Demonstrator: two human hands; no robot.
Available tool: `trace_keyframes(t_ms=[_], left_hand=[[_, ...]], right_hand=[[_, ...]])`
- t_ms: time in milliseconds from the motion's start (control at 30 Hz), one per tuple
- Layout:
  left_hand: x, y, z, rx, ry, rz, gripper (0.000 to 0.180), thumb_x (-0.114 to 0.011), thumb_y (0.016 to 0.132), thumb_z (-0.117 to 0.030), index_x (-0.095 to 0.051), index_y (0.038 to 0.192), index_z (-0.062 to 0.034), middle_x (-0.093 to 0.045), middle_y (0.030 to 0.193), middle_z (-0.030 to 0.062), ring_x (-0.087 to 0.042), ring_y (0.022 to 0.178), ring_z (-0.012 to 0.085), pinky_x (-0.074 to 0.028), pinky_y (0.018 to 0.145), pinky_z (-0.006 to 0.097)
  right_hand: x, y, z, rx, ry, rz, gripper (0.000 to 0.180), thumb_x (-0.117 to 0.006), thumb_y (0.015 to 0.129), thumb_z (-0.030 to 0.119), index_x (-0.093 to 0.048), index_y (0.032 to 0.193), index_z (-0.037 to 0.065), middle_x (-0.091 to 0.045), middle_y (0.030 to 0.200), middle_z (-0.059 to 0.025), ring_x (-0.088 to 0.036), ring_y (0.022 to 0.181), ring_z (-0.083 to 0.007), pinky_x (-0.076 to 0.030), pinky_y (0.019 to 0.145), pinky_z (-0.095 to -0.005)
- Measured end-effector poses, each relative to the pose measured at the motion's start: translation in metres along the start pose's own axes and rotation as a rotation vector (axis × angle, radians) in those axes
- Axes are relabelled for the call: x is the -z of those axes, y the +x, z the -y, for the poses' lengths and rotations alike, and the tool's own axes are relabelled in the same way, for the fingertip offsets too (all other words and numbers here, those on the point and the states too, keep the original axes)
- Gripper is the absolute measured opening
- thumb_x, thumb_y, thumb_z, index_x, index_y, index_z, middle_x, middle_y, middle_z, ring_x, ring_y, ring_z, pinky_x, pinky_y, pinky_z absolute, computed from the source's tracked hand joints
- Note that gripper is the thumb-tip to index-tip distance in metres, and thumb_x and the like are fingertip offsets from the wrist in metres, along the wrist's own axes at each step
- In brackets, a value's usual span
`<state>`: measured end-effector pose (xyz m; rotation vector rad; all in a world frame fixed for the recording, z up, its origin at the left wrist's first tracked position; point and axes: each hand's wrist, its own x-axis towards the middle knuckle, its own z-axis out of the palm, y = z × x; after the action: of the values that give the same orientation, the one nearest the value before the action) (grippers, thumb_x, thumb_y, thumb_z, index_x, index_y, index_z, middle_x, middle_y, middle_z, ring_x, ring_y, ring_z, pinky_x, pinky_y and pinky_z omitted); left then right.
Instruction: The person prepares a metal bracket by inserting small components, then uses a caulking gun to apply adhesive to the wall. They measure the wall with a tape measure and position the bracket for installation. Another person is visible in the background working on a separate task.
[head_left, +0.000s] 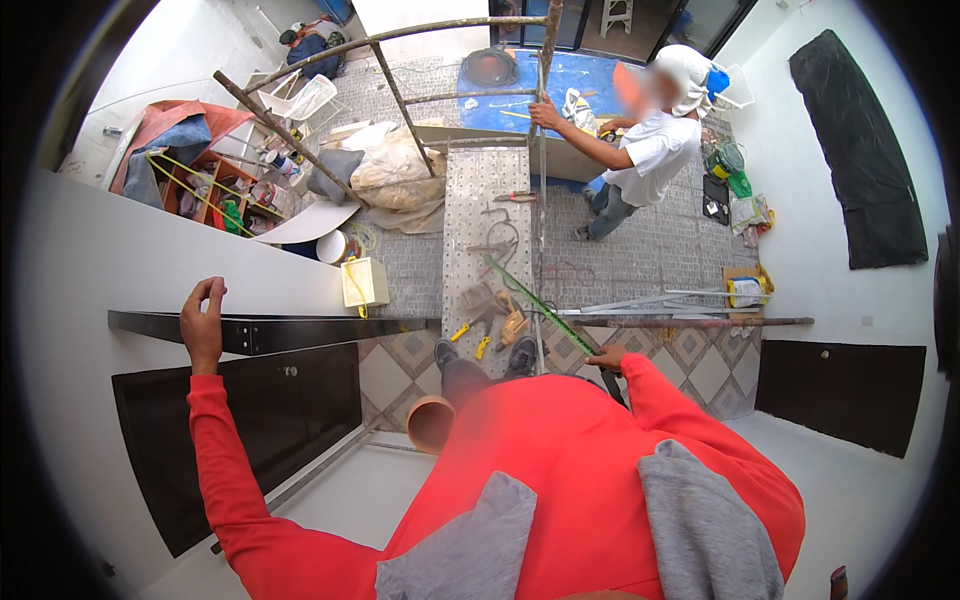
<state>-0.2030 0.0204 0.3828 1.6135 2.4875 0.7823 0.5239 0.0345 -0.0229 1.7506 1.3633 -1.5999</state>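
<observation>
My right hand is closed around the lower end of a long, narrow green-bladed tool that looks like a handsaw. Its blade slants away to the left, over the perforated metal scaffold plank. At the left my left hand is raised beside a black beam, its fingers up and apart from the thumb, holding nothing. Near my shoes lie yellow-handled tools and a tan wooden piece. Farther along the plank are red-handled pliers and a dark cord.
A rusty scaffold frame rises ahead. A co-worker in a white shirt grips its upright; another person crouches far left. Cream box, paint bucket and tool-filled crate stand left. A pole crosses at right.
</observation>
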Motion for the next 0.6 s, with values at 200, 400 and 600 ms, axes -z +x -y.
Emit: trace_keyframes(t_ms=[200,400,600], left_hand=[[-0.001,0.001,0.004,0.031,0.030,0.001,0.038,-0.062,0.101,-0.037,-0.074,0.110,-0.0020,-0.076,0.097,0.0101,-0.071,0.094,0.0222,-0.051,0.090,0.033],[-0.001,0.000,0.005,0.028,0.044,0.002,0.040,-0.061,0.102,-0.039,-0.074,0.109,-0.0024,-0.077,0.097,0.0099,-0.071,0.095,0.0223,-0.051,0.089,0.034],[0.000,-0.001,0.007,0.015,0.012,0.009,0.040,-0.061,0.101,-0.039,-0.074,0.109,-0.0024,-0.077,0.096,0.0099,-0.071,0.094,0.0219,-0.051,0.089,0.033]], right_hand=[[-0.009,0.013,-0.010,0.065,-0.019,0.002,0.092,-0.077,0.072,0.071,-0.060,0.134,0.006,-0.068,0.093,-0.0101,-0.065,0.068,-0.0254,-0.050,0.050,-0.0383],[0.004,0.002,0.024,0.096,0.037,-0.020,0.088,-0.073,0.076,0.072,-0.059,0.132,0.005,-0.064,0.080,-0.0095,-0.063,0.060,-0.0235,-0.050,0.049,-0.0376],[0.003,-0.005,0.032,0.093,0.046,-0.009,0.088,-0.071,0.077,0.074,-0.060,0.129,0.004,-0.065,0.080,-0.0083,-0.063,0.061,-0.0226,-0.052,0.051,-0.0398]])
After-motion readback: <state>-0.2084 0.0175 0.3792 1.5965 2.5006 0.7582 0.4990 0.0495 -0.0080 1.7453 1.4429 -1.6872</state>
